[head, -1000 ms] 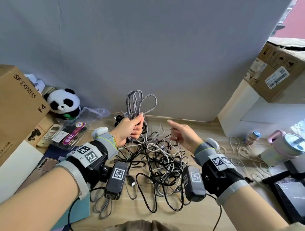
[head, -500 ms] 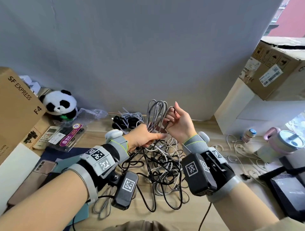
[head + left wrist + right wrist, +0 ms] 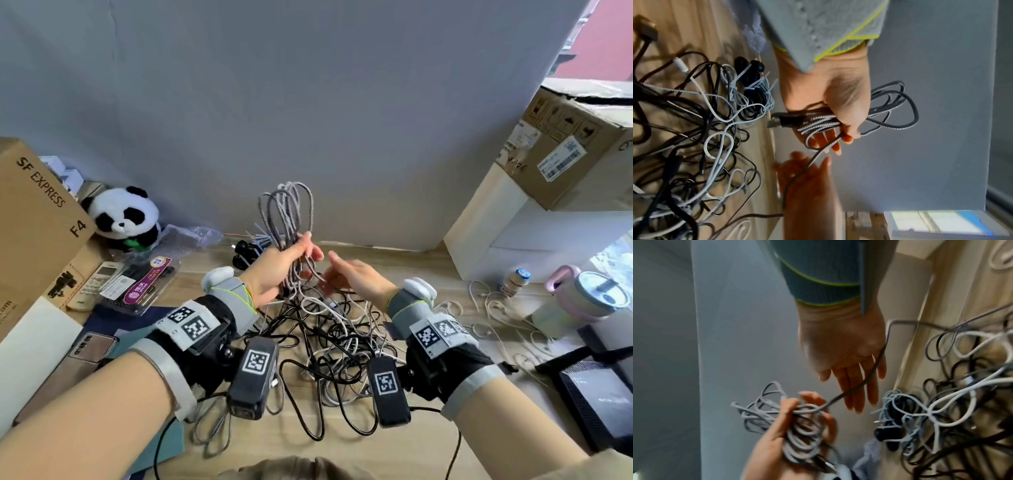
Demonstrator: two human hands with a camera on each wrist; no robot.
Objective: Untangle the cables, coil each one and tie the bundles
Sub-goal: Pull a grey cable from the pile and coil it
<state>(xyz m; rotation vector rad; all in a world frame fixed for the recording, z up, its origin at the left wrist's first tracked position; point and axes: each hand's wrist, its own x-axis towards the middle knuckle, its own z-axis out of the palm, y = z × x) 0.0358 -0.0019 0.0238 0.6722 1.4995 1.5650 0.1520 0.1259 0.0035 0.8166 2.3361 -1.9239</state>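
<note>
My left hand (image 3: 287, 262) grips a coil of grey-and-white braided cable (image 3: 289, 209), its loops standing up above the fist. In the left wrist view the left hand (image 3: 835, 113) clamps the coil (image 3: 892, 100) and a USB plug (image 3: 780, 121) sticks out below the palm. My right hand (image 3: 354, 274) is just to the right, fingers straight. The cable's loose strand (image 3: 865, 382) runs across the right hand (image 3: 846, 350) down into the tangle of black and white cables (image 3: 329, 339) on the wooden table (image 3: 421, 448).
Two zip-tied bundles (image 3: 248, 251) lie by the wall behind the tangle. At left are a toy panda (image 3: 125, 216), a cardboard box (image 3: 30, 212) and a remote (image 3: 99, 281). At right stand stacked boxes (image 3: 534, 236), a small bottle (image 3: 515, 281), a pink cup (image 3: 596, 291) and loose white cables (image 3: 496, 308).
The right hand brought a strand up to the coil half a second ago. It has since dropped back to the right and opened. The left hand still holds the coil.
</note>
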